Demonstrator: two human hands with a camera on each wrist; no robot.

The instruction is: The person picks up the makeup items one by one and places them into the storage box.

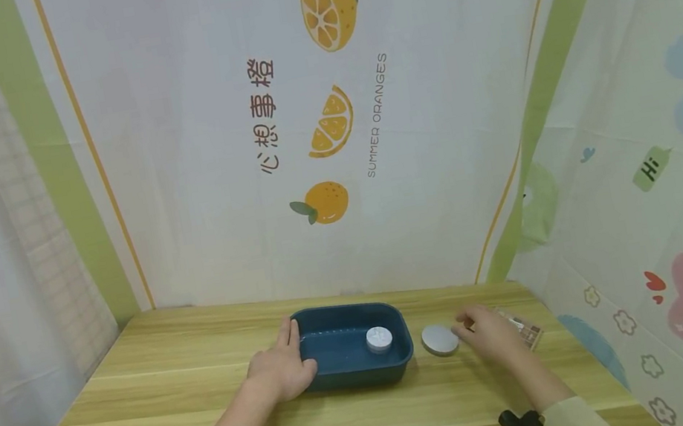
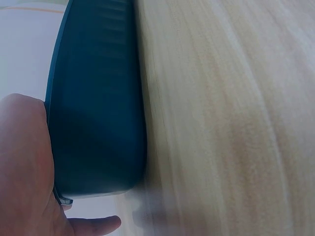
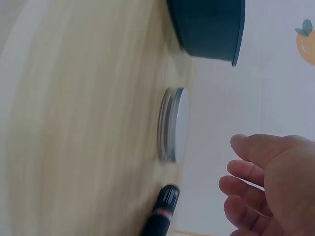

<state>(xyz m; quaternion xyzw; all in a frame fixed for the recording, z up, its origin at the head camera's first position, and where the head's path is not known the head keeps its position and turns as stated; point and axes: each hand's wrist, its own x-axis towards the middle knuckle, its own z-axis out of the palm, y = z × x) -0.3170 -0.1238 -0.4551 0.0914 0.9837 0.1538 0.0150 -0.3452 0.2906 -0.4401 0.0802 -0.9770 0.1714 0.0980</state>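
Two bare hands work at the bottom of the head view. The left hand (image 1: 280, 372) touches the dark teal rectangular bin (image 1: 335, 359), which stands on the wood-grain counter (image 1: 376, 422) in the lower middle of the frame; its index and middle fingers lie straight and side by side along the left rim, with the thumb apart from them at the near left corner. Inside the bin, toward its right end, sits a small white disc (image 1: 379, 338).

To the right of the bin, apart from it, a shallow round tin (image 1: 440, 339) with a pale top and silvery side lies flat. The right hand (image 1: 491, 335) is just beside it, holding nothing: the fingers are loosely bent, and the right wrist view shows the thumb tip clear of the tin. A compartmented palette (image 1: 529, 332) lies partly hidden behind this hand, at the lower right. At the bottom of the right wrist view, a black tube (image 3: 165, 211) with a reddish band lies near the tin. White cloth (image 1: 183, 156) printed with oranges fills the upper middle.
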